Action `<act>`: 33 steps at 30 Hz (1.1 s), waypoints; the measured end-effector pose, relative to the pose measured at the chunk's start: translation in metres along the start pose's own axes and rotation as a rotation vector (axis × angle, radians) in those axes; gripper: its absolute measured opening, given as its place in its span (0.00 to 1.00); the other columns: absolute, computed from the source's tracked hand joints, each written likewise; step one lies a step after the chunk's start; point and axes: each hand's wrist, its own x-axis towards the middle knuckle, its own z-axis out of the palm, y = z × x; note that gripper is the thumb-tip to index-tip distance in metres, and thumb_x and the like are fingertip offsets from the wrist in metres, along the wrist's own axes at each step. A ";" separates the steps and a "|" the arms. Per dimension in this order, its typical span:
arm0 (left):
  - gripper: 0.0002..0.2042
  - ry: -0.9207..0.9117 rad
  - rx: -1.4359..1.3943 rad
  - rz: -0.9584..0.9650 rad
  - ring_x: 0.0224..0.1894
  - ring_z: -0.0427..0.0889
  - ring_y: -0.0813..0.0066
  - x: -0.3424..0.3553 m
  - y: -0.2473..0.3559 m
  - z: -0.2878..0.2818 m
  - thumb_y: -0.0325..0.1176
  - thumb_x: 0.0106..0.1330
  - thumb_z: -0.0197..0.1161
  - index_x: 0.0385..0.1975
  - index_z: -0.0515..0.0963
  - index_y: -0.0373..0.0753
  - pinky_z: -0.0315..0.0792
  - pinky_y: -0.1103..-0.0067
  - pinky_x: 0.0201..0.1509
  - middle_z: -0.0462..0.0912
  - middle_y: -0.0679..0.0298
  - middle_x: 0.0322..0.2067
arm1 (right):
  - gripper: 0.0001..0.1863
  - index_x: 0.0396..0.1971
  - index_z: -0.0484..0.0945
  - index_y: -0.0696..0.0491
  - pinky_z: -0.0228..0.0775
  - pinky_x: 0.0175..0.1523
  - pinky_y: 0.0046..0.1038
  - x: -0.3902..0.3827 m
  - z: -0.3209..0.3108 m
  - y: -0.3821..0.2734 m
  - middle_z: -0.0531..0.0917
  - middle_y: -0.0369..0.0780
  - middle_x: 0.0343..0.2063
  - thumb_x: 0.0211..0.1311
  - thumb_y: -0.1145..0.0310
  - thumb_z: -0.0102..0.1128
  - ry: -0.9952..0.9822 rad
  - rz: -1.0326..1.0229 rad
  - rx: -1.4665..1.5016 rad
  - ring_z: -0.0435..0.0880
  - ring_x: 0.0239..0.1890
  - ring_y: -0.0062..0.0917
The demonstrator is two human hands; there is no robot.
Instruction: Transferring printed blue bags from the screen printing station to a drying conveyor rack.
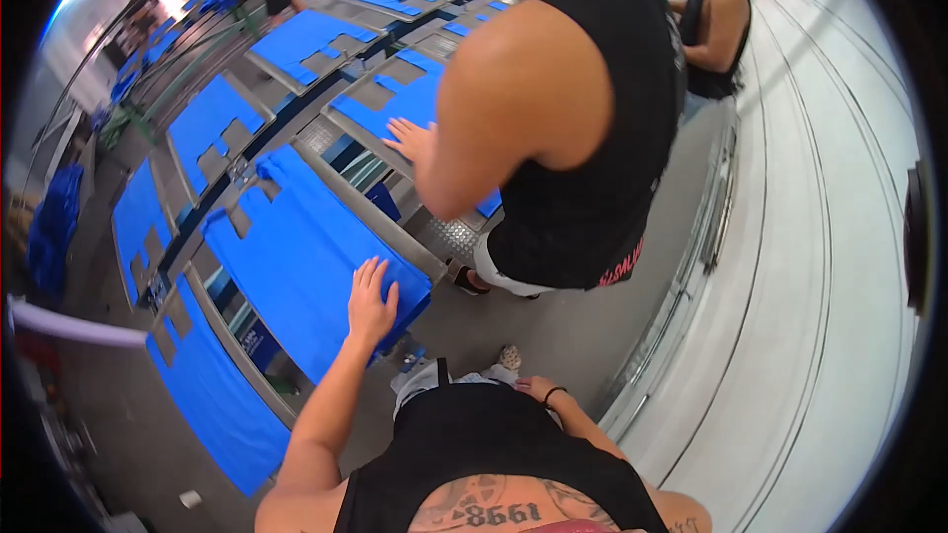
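A smooth blue cloth piece with notched cut-outs at its far end is spread over a flat grey board. Near its right front corner, my left hand rests on the cloth, open, fingers stretched forward and thumb apart. My right hand is down beside my hip, away from the cloth. Its fingers look extended and hold nothing visible; a black band circles that wrist.
More boards carry similar blue pieces, such as a near-left piece and a far-left piece. Close ahead on the right, a co-worker in black has a hand on another blue piece. A white wall runs along the right.
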 end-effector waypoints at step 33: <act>0.10 0.046 0.020 -0.112 0.58 0.74 0.57 0.038 -0.026 0.063 0.29 0.53 0.62 0.35 0.81 0.39 0.56 0.57 0.69 0.81 0.60 0.47 | 0.35 0.64 0.60 0.37 0.65 0.51 0.29 0.045 -0.104 -0.084 0.69 0.19 0.55 0.59 0.54 0.65 -0.947 0.679 0.396 0.66 0.56 0.08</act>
